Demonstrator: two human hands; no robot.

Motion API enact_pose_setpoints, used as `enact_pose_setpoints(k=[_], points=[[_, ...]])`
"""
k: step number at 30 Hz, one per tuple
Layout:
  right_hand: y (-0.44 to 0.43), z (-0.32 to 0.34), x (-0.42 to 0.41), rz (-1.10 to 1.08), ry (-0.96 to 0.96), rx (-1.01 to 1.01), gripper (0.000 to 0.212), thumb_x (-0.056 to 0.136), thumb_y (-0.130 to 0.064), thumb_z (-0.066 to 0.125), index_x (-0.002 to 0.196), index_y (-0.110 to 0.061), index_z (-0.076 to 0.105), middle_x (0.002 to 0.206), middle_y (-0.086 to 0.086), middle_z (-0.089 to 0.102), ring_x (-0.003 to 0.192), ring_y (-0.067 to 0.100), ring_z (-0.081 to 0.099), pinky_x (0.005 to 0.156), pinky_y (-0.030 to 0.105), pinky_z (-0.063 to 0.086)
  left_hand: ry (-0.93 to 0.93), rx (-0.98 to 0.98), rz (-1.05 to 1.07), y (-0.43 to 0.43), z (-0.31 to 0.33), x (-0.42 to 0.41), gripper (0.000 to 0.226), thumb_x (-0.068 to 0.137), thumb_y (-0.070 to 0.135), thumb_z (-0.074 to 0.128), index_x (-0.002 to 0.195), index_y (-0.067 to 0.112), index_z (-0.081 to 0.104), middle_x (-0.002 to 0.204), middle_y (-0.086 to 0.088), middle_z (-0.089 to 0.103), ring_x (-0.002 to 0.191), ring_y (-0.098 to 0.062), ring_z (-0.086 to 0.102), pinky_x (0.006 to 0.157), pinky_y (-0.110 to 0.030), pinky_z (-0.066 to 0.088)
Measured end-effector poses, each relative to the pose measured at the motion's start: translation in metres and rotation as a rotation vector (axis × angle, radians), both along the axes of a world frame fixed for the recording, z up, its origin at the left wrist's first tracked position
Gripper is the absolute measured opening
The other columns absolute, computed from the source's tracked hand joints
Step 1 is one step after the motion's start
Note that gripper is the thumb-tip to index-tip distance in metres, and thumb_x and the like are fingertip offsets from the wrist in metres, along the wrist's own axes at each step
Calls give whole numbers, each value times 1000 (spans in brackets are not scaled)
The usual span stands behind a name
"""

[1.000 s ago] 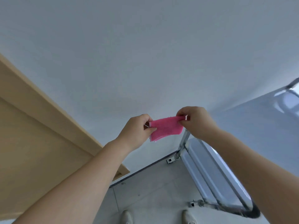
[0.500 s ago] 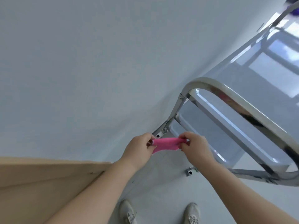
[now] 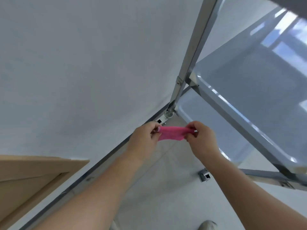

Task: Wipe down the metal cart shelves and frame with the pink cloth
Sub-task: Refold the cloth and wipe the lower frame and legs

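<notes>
A small pink cloth (image 3: 172, 133) is stretched between my two hands, folded into a narrow strip. My left hand (image 3: 144, 138) pinches its left end and my right hand (image 3: 201, 138) pinches its right end. The cloth hangs in the air above the floor, just left of the metal cart. The cart's upright post (image 3: 191, 58) rises behind the cloth. Its shiny upper shelf (image 3: 249, 83) fills the right side, and a lower shelf (image 3: 199, 117) shows beneath it. Neither hand touches the cart.
A white wall (image 3: 83, 63) fills the left and top. A light wooden door frame (image 3: 29, 176) stands at the lower left. Cart casters (image 3: 204, 175) rest on the pale tiled floor (image 3: 166, 176). A shoe (image 3: 208, 225) shows at the bottom edge.
The view has swung down and right, bringing the cart closer and larger. The cloth went from an open flap to a folded narrow strip, still pinched at both ends.
</notes>
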State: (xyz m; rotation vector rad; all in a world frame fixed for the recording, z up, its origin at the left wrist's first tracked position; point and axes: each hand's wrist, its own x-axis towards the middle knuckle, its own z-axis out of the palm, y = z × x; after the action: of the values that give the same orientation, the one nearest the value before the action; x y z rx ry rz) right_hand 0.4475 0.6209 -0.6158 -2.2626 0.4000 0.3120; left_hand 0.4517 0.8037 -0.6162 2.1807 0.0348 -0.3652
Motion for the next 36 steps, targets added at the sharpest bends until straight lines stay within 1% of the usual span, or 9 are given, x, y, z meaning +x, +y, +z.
enact_pose_setpoints(k=[3,10,12,16,21,24,29,34,36], points=[[-4,-44,7,-76,-80,52,28,82,3,56,91,-23,58,78,-6,62,74,13,60,56,17,40,-68,-24,28,-7,-40,11,14,93,18,57,102,20,67,89,7,68,82,-7,63,76,-28,53],[-8,-98,57,-302,-356,239,25,81,3,61,94,-19,58,79,-8,60,69,3,57,56,7,41,-278,-69,62,-24,-95,62,14,93,19,56,102,21,66,93,8,66,87,-9,62,76,-22,51],[-7,-105,74,-349,-429,293,26,80,2,61,96,-18,59,85,-5,63,76,8,61,66,15,46,-334,-94,76,-28,-101,77,15,93,19,56,105,21,65,96,8,65,88,-7,61,74,-15,47],[-7,-106,98,-402,-553,403,27,81,0,61,102,-16,60,95,2,67,88,15,65,81,29,53,-445,-161,131,-37,-100,102,18,93,18,56,109,17,65,96,8,64,89,-8,60,78,-19,45],[-9,-91,114,-469,-656,484,14,77,0,63,75,-14,62,72,6,63,67,15,56,67,31,47,-564,-196,167,-48,-85,115,18,94,21,55,109,17,65,96,9,64,89,-7,61,80,-22,50],[-4,-85,122,-528,-731,681,16,73,6,65,83,-6,67,76,5,66,72,14,60,69,24,49,-599,-218,210,-52,-79,126,18,93,19,57,108,17,66,97,8,66,91,-7,61,81,-21,50],[8,-101,121,-389,-749,702,34,80,3,64,109,-15,61,82,-21,71,88,4,69,81,23,53,-599,-242,247,-54,-80,138,19,90,17,60,107,15,69,97,5,69,90,-11,64,86,-33,53],[16,-107,128,-259,-782,652,27,76,-15,59,98,-28,65,99,5,69,93,16,66,84,34,54,-588,-309,240,-56,-82,144,17,90,14,60,102,18,72,92,4,71,85,-12,66,82,-32,54],[19,-108,128,-158,-745,683,24,82,-11,62,103,-21,63,95,7,67,83,6,64,72,23,54,-582,-346,217,-54,-85,145,18,90,13,60,101,19,72,91,4,72,84,-11,67,80,-28,54]])
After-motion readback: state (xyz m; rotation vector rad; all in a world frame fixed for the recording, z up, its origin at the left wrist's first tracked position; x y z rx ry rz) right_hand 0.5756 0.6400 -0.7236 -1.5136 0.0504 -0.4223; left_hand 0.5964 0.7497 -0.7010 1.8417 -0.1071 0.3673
